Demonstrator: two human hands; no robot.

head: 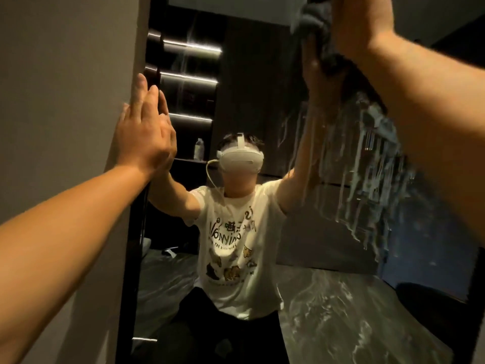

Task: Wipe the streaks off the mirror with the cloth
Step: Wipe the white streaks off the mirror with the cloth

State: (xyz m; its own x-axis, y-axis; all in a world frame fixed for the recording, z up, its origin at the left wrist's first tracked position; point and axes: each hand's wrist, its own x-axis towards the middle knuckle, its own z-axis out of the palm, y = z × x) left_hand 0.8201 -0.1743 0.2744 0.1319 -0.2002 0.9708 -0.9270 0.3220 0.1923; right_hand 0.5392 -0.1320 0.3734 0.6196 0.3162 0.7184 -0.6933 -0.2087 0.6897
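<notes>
The soft, limp cloth (pixel 319 30) was held bunched in the closed right hand (pixel 364 19) against the top of the mirror (pixel 262 101), whose rigid, fragile glass was steadied at its left edge by the open, flat left hand (pixel 147 135).

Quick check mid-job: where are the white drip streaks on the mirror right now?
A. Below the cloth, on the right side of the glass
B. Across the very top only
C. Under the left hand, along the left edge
A: the streaks run down the mirror beneath the cloth gripped in the right hand.
</notes>
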